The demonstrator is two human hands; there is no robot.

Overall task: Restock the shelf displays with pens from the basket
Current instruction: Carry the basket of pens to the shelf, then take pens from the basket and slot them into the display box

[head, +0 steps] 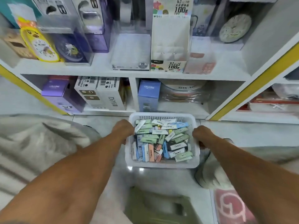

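A white plastic basket [163,164] sits low in front of the shelf, just above or on the floor; which one is unclear. It is filled with several small pastel packets [161,139] in green, white, blue and orange. My left hand [123,129] grips the basket's left rim, fingers curled over the edge. My right hand [201,135] grips its right rim the same way. On the shelf above stands a white display box [169,41] marked 0.7 and 100, which looks empty inside.
The white shelf unit [129,72] with yellow edging holds clocks at the left, a 2B box [131,52], purple and white cartons below, and a blue carton [148,94]. A green crate [161,207] lies near my feet, a pink mat [231,206] at the right.
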